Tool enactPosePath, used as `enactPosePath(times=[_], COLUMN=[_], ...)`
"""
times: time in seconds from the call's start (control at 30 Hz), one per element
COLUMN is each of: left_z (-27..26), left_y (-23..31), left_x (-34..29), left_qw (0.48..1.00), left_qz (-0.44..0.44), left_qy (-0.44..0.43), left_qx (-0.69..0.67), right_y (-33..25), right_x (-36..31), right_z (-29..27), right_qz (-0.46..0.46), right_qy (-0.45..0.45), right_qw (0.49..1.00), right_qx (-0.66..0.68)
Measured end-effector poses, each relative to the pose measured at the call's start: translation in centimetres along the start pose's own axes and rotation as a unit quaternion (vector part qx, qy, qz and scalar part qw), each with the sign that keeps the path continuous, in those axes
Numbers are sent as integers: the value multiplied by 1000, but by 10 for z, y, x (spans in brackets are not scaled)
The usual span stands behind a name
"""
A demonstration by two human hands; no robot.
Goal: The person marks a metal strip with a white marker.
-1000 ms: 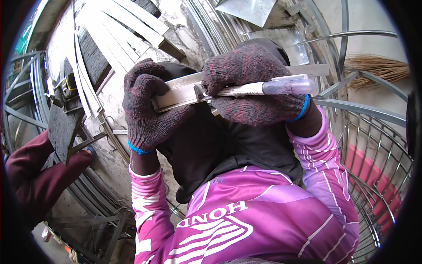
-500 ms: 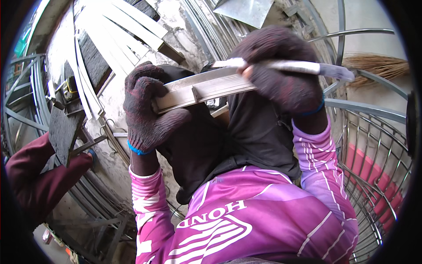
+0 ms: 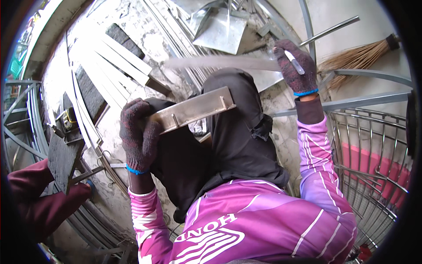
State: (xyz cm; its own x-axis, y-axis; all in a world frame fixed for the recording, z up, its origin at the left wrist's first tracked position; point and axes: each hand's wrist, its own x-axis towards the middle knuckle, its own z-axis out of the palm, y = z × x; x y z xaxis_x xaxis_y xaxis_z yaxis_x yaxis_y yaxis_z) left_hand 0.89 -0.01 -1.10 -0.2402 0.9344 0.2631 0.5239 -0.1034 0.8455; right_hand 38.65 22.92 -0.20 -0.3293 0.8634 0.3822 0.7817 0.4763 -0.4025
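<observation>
My left hand (image 3: 140, 136), in a dark knitted glove, is closed round the left end of a short metal channel (image 3: 193, 113) with small upright tabs. The channel lies slanted over my thighs, its far end resting by my right knee. Raised off to the right is my gloved right hand (image 3: 295, 78), apart from the channel. Its fingers grip a long flat metal strip (image 3: 228, 63), blurred by motion and reaching left above my knee. A white marker pen (image 3: 294, 62) is tucked in the same hand, its clear-looking end sticking out over the fingers.
Pale metal bars (image 3: 125, 57) and dark boards (image 3: 91, 90) lie on the floor ahead. A metal dustpan (image 3: 222, 31) is at the top, a straw broom (image 3: 358, 59) at the right. Beside my right arm stands a wire rack (image 3: 373, 163). Another person's leg (image 3: 57, 202) shows at left.
My right hand has moved right, taking the strip and marker away from the channel. The channel's far side is now uncovered, and my left hand has shifted slightly down with it.
</observation>
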Motion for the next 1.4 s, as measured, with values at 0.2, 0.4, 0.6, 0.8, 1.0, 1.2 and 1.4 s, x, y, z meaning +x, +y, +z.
enactPosePath(times=[0.2, 0.4, 0.6, 0.8, 1.0, 1.2, 1.4], left_z=[-34, -36, -94, -156, -193, -182, -145], left_y=[54, 92, 36, -65, -98, -89, -79], left_x=[14, 64, -3, -32, -27, -15, 27], left_qw=[924, 904, 960, 870, 830, 774, 865], left_qz=[167, 182, 11, -149, -290, -279, -176], left_qy=[89, -63, 134, 263, 196, 187, 149], left_qx=[333, 381, 246, 390, 434, 536, 445], right_y=[-28, -111, -159, -151, -136, -142, -143], right_x=[13, 19, 18, -5, -34, -31, -32], right_z=[2, -25, -56, -6, 37, 29, 31], right_qz=[-54, -134, -298, -303, -131, -128, -79], right_qy=[79, 85, 239, 89, 17, -10, -58], right_qw=[994, 978, 902, 911, 914, 930, 921], right_qx=[51, 137, 199, 265, 383, 344, 376])
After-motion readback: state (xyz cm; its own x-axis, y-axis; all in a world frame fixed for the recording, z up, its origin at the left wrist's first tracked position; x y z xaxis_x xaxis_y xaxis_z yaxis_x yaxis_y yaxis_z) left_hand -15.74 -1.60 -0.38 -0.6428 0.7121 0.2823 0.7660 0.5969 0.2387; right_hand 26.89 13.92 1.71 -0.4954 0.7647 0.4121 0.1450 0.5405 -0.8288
